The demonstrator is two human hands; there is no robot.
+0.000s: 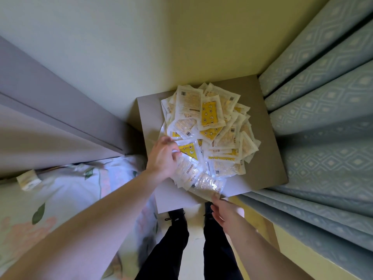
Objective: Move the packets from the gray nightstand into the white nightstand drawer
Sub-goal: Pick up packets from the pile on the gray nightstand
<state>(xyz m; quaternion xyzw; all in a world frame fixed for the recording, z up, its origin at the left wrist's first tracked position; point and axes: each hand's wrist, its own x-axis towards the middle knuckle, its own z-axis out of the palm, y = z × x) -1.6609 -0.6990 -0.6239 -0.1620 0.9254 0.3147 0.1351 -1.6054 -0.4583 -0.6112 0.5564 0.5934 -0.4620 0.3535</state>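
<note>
Packets [210, 130] heaped on gray stand [270, 158], dead ahead of you. Your L hand [164, 158] is on the pile's near-left edge, fingers curled over packets; R hand [226, 216] open, empty, just short of the nearest packet. L is closer.

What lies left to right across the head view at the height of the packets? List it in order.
Gray headboard → left hand on the pile's near-left edge → pile of packets on the gray nightstand → blue patterned curtain.
</note>
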